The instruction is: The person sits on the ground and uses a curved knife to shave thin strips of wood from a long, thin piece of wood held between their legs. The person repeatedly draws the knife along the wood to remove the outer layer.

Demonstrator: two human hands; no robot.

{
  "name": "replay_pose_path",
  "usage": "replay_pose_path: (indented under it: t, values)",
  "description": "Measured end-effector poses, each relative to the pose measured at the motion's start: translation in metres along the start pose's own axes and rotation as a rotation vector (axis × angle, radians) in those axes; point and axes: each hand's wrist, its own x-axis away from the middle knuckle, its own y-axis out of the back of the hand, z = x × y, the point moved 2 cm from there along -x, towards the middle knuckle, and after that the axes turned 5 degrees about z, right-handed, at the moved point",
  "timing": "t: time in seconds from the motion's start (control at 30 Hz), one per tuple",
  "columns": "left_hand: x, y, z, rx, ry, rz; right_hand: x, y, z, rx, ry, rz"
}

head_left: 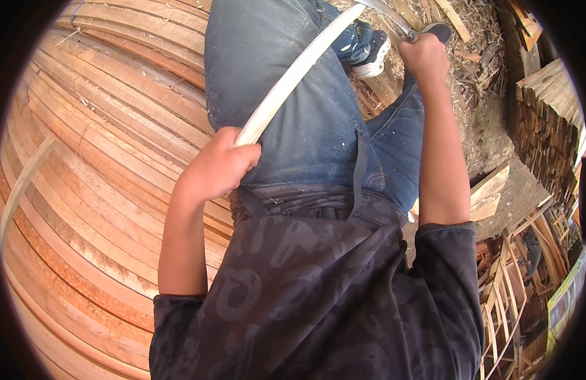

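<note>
My left hand [220, 163] is closed round the near end of a long, pale wooden strip [300, 68]. The strip slants up and to the right over my thigh, its far end at the top edge of the view. In my closed right hand [426, 60] is the handle of a knife [389, 15] with a slightly curved metal blade. The blade runs up and left from my fist and meets or crosses the strip near its far end; whether they touch I cannot tell. The blade's tip is cut off by the frame.
Long stacked planks [96, 190] cover the left side beside my leg. Wood shavings [473, 69] lie over the ground around my feet. At the right stands a pile of cut wood pieces [549, 126], with thin wooden strips [502, 304] leaning below it.
</note>
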Motion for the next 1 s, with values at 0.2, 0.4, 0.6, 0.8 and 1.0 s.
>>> replay_pose_path:
  t: [0.2,0.4,0.6,0.8,1.0]
  values:
    - [0.000,0.002,0.005,0.190,0.008,0.014,0.060,-0.004,0.027,-0.286,0.113,0.077]
    - [0.002,0.006,-0.003,0.219,0.084,0.079,0.106,-0.013,0.063,-0.240,0.341,0.099]
    - [0.000,0.006,-0.006,0.206,0.074,0.076,0.074,-0.023,0.058,-0.138,0.393,0.025]
    - [0.002,-0.002,-0.005,0.141,0.082,0.000,0.005,-0.017,0.026,-0.091,0.061,0.024]
    - [-0.011,0.024,0.012,0.434,0.034,0.348,-0.022,0.010,-0.038,-0.130,0.160,-0.124]
